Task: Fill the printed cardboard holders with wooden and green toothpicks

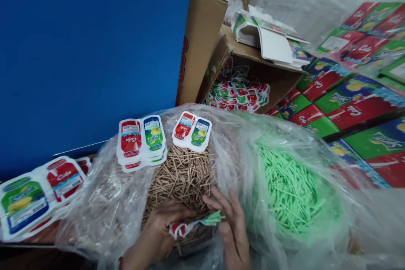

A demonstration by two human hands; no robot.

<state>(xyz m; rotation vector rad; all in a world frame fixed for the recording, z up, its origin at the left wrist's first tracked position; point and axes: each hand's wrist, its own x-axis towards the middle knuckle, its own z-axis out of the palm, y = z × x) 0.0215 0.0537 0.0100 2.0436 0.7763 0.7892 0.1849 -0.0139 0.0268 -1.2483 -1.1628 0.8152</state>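
A: What could go wrong from here?

B: The green bundle (215, 218) is only partly seated in the packet (179, 228). If the hold is slackened, it is judged that the bundle could be spilled onto the brown sticks (183, 175) just beneath, and the two colours would be mixed. The packet could also be creased if it is squeezed too hard.

A: Is anything else at risk?

B: Two card stacks (141, 141) are propped at the far edge of the bag (104, 206). They could be tipped if the plastic is tugged.

A: How are the hands posed?

B: The left hand (158, 234) is seen at the bottom edge, low over the brown sticks, with its fingers clenched round the packet. The right hand (233, 232) is laid just beside it, back upward, with the fingers stretched and slightly spread. The bundle's end is met at its thumb side, but whether it is pinched there cannot be told.

A: And the loose green sticks (291, 190)?

B: They are kept in a second bag to the right, apart from both hands.
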